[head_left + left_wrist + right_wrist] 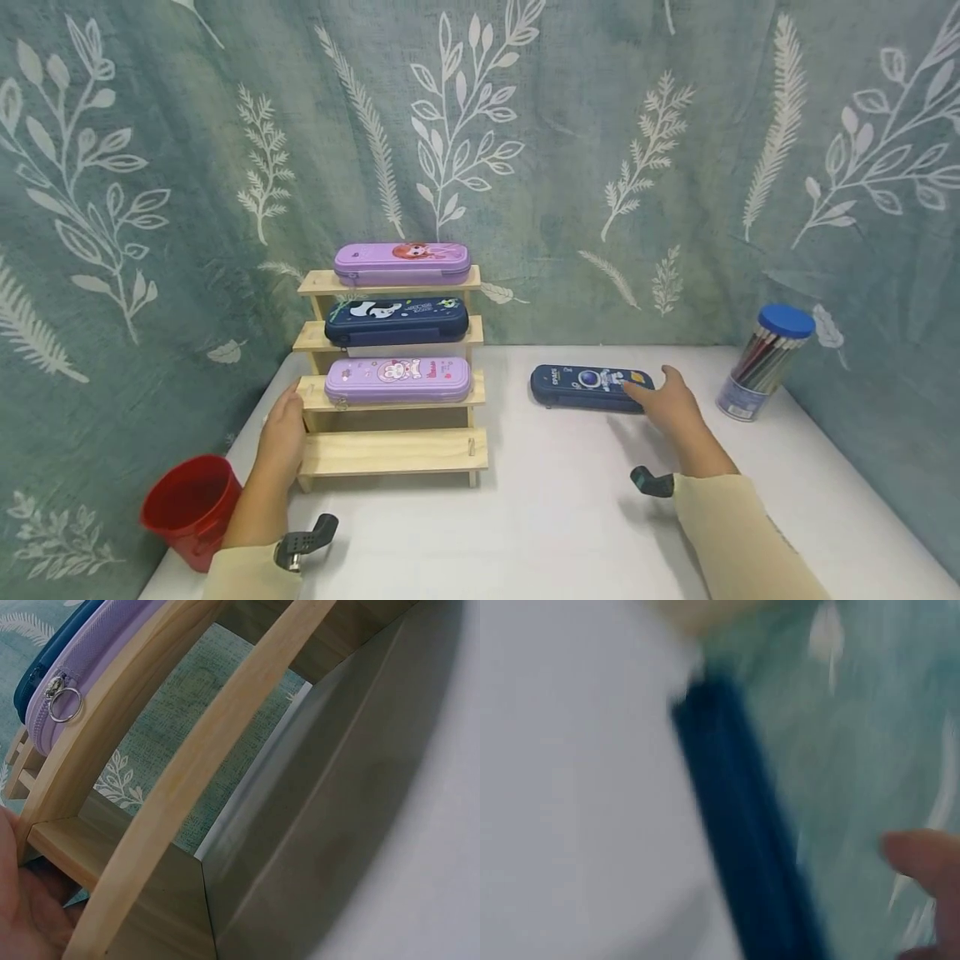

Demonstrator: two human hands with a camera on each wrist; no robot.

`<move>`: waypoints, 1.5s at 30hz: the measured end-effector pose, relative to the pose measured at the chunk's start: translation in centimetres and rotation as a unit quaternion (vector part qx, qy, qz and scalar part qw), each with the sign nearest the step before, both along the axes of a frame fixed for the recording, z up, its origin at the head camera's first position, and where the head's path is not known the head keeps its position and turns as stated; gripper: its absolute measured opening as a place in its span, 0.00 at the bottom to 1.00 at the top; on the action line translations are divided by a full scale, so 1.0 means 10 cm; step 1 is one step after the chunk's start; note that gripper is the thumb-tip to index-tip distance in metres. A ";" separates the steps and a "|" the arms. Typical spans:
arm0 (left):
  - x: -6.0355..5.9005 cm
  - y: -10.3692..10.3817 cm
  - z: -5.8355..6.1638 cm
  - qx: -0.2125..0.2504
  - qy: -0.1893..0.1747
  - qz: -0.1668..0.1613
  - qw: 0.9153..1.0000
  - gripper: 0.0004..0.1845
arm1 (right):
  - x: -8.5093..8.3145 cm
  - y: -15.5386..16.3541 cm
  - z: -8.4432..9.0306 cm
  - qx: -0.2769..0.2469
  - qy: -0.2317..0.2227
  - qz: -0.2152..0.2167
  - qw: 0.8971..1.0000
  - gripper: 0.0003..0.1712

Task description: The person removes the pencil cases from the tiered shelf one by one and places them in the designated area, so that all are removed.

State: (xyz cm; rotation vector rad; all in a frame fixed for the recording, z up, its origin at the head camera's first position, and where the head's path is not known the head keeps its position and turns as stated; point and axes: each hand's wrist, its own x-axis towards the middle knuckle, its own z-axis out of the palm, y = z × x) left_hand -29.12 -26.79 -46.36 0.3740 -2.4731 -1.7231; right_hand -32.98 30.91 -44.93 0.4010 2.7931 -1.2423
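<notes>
My left hand [282, 429] grips the left side of a stepped wooden display rack [393, 452], its fingertips at the third tier; in the left wrist view the fingers [46, 911] wrap the side board. On the rack's upper three tiers lie a purple pencil case with a doll [401, 263], a navy panda pencil case [397, 322] and a lilac pencil case [397, 380]. The lowest tier is bare. My right hand [675, 408] is spread at the right end of a navy space pencil case [588, 387] on the table, thumb overlapping its lid; the right wrist view is blurred.
A clear tub of pencils with a blue lid [765, 362] stands at the right, beyond my right hand. Beside my left forearm is a red bucket [191, 512]. Leaf-patterned green cloth [540, 167] hangs behind the white table [525, 533].
</notes>
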 end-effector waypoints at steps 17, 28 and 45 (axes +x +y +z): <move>0.00 0.01 -0.01 0.012 0.002 -0.007 1.000 0.34 | 0.38 -2.05 0.21 -0.012 0.236 0.158 0.959 0.48; 0.02 0.02 -0.01 0.015 0.004 -0.011 1.000 0.34 | 0.30 -2.58 0.29 0.024 0.258 0.179 0.949 0.56; -0.02 0.01 -0.03 0.006 0.013 -0.006 1.000 0.34 | 0.29 -2.92 0.35 0.053 0.233 0.121 0.964 0.63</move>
